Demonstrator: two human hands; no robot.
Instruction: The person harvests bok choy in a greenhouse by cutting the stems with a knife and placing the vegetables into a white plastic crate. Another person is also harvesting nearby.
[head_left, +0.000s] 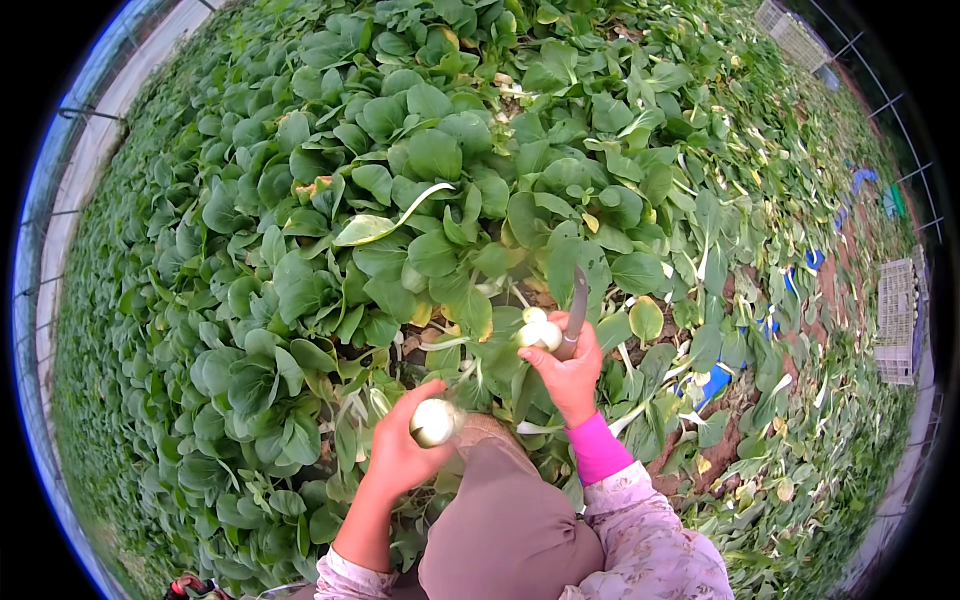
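My left hand (401, 450) is wrapped around a leafy green, probably bok choy, whose pale, rounded base (433, 422) faces up toward me. Its leaves are hidden below the hand. In my right hand (571, 375) is a small knife with a brown handle (568, 345); the dark, curved blade (579, 296) points away from me. The same hand holds white bok choy bases (539, 334) between thumb and fingers, with green leaves hanging beneath. Both hands are above my covered knee (517, 517), a short distance apart.
Dense standing bok choy (247, 375) fills the left and far ground. Loose cut leaves (705, 345) litter the right side, around a blue strip (712, 384) on bare soil. Plastic crates (895, 322) stand at the far right and upper right (799, 39). Greenhouse framing (90, 112) curves along the edge.
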